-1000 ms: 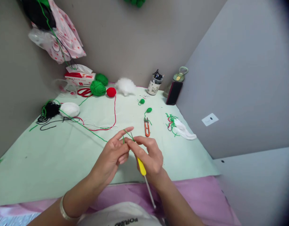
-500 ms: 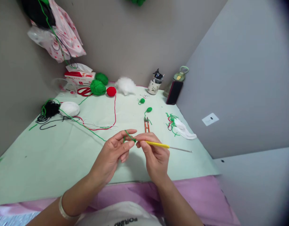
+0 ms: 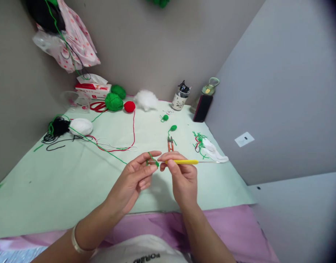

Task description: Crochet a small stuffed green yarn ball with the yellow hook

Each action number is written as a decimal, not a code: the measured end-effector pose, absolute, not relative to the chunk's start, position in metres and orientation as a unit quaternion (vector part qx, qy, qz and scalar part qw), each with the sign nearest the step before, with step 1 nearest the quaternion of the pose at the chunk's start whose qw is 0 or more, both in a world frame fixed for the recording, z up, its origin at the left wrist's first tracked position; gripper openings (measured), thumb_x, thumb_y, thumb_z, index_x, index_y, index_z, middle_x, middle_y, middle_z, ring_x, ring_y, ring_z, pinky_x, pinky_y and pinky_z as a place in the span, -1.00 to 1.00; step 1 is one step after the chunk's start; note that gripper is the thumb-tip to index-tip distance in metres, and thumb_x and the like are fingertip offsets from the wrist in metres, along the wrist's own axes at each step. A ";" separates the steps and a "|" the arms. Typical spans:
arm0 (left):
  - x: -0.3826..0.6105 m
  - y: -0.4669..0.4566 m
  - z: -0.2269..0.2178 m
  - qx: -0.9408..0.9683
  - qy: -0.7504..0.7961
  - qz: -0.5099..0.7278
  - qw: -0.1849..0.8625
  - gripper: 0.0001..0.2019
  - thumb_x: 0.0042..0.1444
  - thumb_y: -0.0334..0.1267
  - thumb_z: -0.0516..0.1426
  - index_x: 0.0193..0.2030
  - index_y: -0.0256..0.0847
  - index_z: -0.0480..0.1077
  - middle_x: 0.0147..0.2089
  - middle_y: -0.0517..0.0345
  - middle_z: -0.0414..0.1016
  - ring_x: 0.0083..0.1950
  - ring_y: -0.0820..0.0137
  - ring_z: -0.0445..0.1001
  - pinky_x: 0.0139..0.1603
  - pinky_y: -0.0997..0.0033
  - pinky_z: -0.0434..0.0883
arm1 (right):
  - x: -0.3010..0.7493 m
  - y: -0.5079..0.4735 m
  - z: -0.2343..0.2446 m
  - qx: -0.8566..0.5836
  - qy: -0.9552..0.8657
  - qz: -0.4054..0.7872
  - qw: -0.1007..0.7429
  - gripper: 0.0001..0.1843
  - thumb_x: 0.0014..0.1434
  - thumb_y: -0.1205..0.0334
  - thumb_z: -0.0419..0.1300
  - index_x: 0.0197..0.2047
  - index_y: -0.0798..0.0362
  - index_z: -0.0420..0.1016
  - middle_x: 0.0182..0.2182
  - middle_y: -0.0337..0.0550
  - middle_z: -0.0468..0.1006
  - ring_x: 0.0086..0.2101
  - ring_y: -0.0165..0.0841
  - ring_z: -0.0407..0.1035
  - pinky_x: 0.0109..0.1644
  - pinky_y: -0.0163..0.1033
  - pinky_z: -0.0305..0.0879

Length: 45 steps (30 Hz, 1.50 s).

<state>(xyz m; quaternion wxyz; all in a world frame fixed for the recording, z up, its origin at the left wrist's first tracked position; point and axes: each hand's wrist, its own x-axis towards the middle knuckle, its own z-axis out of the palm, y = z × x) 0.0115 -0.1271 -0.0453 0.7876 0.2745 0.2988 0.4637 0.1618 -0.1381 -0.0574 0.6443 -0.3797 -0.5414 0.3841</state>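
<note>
My left hand (image 3: 137,173) pinches a small piece of green crochet work (image 3: 157,164) between thumb and finger. Green yarn (image 3: 113,155) loops over its raised forefinger and trails back across the table to the left. In my right hand (image 3: 181,175) is a crochet hook (image 3: 185,162) with a yellow handle, gripped like a pencil. Its metal front end points left at the green work; the other metal end sticks out to the right. Just beyond my right hand lie orange thread snips (image 3: 170,144), partly hidden by the fingers.
Green yarn balls (image 3: 114,102), a red ball (image 3: 129,106), white stuffing (image 3: 146,100) and a tissue box (image 3: 93,90) line the back. Black yarn (image 3: 60,127) and a white ball (image 3: 81,126) lie left. Yarn scraps (image 3: 201,140), a phone (image 3: 203,108) and a cup (image 3: 180,100) are right.
The hook has swung from a slant to nearly level, its rear end rising. Both hands have shifted slightly right, and the green work shows a little more at the left fingertips.
</note>
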 end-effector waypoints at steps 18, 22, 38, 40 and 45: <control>0.007 -0.126 -0.045 0.376 0.362 0.461 0.718 -0.75 0.13 -0.24 0.33 -0.03 -0.11 0.62 -0.34 0.28 0.34 -0.56 0.67 0.09 -0.53 0.53 0.08 | 0.166 -0.137 -0.060 -0.368 -0.514 0.448 0.633 -0.80 0.39 0.17 0.16 -0.18 0.01 0.60 -0.26 -0.14 0.65 -0.37 -0.39 0.48 -0.24 -0.22 0.48; 0.007 -0.126 -0.045 0.379 0.377 0.473 0.700 -0.74 0.13 -0.26 0.32 -0.01 -0.12 0.61 -0.34 0.27 0.34 -0.56 0.65 0.12 -0.53 0.53 0.13 | 0.168 -0.142 -0.056 -0.403 -0.578 0.361 0.611 -0.77 0.43 0.22 0.07 -0.15 0.02 0.55 -0.25 -0.11 0.65 -0.36 -0.36 0.53 -0.24 -0.19 0.52; 0.012 -0.125 -0.048 0.265 0.313 0.477 0.777 -0.70 0.07 -0.35 0.36 -0.02 -0.21 0.59 -0.45 0.35 0.27 -0.60 0.72 -0.01 -0.62 0.68 0.07 | 0.161 -0.140 -0.056 -0.389 -0.599 0.305 0.630 -0.79 0.39 0.30 0.13 -0.16 -0.03 0.62 -0.28 -0.14 0.61 -0.36 -0.36 0.48 -0.27 -0.19 0.47; 0.013 -0.127 -0.046 0.300 0.321 0.474 0.763 -0.71 0.07 -0.32 0.36 -0.02 -0.18 0.60 -0.40 0.31 0.34 -0.60 0.72 0.06 -0.60 0.65 0.11 | 0.160 -0.139 -0.055 -0.389 -0.601 0.316 0.623 -0.81 0.37 0.27 0.17 -0.16 -0.03 0.64 -0.25 -0.12 0.63 -0.29 -0.33 0.50 -0.24 -0.18 0.46; 0.015 -0.128 -0.043 0.347 0.358 0.467 0.730 -0.67 0.08 -0.21 0.36 0.00 -0.21 0.62 -0.54 0.32 0.28 -0.55 0.59 0.15 -0.54 0.58 0.18 | 0.160 -0.141 -0.059 -0.410 -0.628 0.264 0.607 -0.80 0.37 0.30 0.16 -0.13 -0.04 0.64 -0.30 -0.15 0.63 -0.34 -0.35 0.49 -0.25 -0.18 0.46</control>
